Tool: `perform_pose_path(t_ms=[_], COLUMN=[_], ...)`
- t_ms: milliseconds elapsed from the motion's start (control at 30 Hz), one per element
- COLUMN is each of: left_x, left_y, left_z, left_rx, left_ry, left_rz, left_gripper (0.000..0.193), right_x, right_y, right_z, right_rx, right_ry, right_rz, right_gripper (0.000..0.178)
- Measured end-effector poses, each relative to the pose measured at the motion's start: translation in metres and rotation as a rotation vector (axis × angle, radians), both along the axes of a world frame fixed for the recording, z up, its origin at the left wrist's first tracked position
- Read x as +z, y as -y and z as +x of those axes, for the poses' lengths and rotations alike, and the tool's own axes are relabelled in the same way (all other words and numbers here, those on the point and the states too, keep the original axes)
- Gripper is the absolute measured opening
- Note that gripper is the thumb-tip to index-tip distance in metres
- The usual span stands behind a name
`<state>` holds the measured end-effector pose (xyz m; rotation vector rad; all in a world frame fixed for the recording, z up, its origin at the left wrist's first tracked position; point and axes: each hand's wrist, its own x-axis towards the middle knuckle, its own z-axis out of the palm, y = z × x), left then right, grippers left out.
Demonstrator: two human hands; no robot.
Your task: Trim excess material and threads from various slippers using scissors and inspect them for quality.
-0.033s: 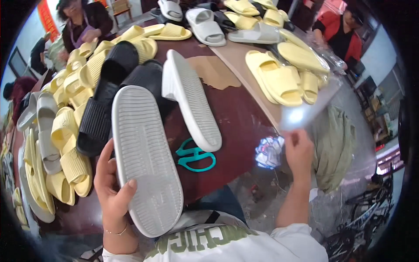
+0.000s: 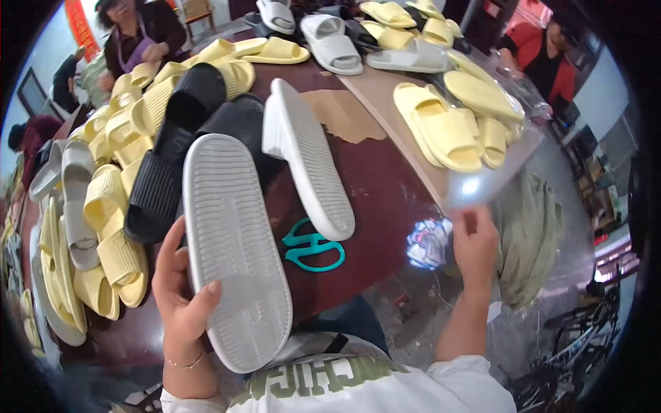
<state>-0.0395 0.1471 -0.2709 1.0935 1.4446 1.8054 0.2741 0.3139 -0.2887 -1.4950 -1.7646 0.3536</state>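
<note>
My left hand [image 2: 182,292] grips a light grey slide sandal [image 2: 237,251] by its side, thumb on the ribbed sole, which faces up. My right hand [image 2: 475,241] is pinched at the edge of a sheet of clear plastic [image 2: 465,191], which catches a bright glare. A second grey slide sandal [image 2: 313,162] lies tipped on its side just beyond the held one, ribbed sole showing. Beside its lower end, teal-handled scissors [image 2: 313,251] rest on the dark red table [image 2: 375,213]; their blades are hidden.
Yellow slide sandals [image 2: 124,265] and black ones [image 2: 157,186] heap up at left. More yellow pairs [image 2: 441,127] lie on a board at right. A shiny crumpled bundle [image 2: 428,244] is near my right hand, with greenish cloth [image 2: 527,241] beyond. Other people [image 2: 547,62] stand across the table.
The whole view has shifted slightly, so things sit a little further right in the picture. Both hands keep their holds.
</note>
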Motion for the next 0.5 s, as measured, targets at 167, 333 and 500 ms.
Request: perform_pose_path(t_ms=[167, 333, 500], left_x=[-0.001, -0.006, -0.01], left_y=[0.001, 0.005, 0.013], left_z=[-0.005, -0.01, -0.015], left_rx=[-0.011, -0.071, -0.149], left_ry=[-0.008, -0.003, -0.154], left_rz=[-0.002, 0.0, -0.045], left_gripper=[0.075, 0.073, 0.068], right_x=[0.004, -0.012, -0.014], right_y=[0.029, 0.022, 0.011], right_z=[-0.079, -0.129, -0.121], right_rx=[0.523, 0.571, 0.516], right_ry=[0.099, 0.181, 0.006], right_rz=[0.241, 0.182, 0.117], right_gripper=[0.046, 0.057, 0.054])
